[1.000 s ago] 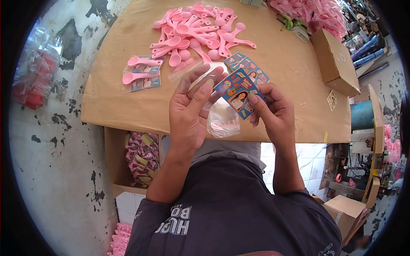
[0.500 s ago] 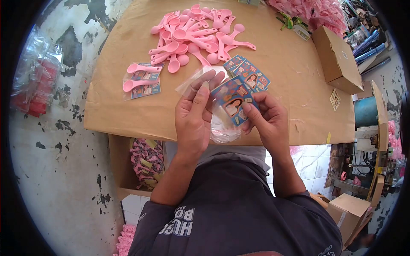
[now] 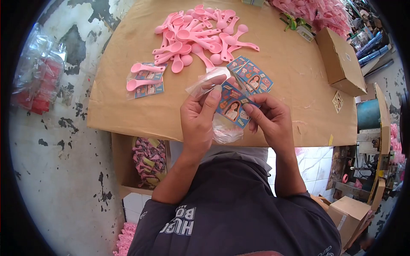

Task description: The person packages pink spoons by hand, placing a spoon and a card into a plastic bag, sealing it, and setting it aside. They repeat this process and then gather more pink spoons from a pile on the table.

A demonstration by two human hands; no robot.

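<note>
Between my two hands is a blue printed card [image 3: 232, 109] with a picture on it, tilted over the table's front. My right hand [image 3: 275, 123] pinches its right edge between thumb and fingers. My left hand [image 3: 197, 121] is closed on a clear plastic bag [image 3: 200, 86], its thumb at the card's left edge. Below the card lies a stack of clear plastic bags [image 3: 227, 134]. Just beyond my hands, more blue cards [image 3: 260, 80] are fanned out. To the left, pink spoons [image 3: 143, 84] lie on bagged blue cards.
A heap of pink spoons [image 3: 194, 36] covers the back middle of the brown-papered table [image 3: 307, 111]. At the right stands a cardboard box [image 3: 341, 64], with pink bagged goods [image 3: 318, 15] behind it. An open carton under the table holds packed spoons [image 3: 149, 160].
The card has moved left against my left thumb and is now steadier and less blurred. Both hands have come closer together around it. The view has shifted slightly.
</note>
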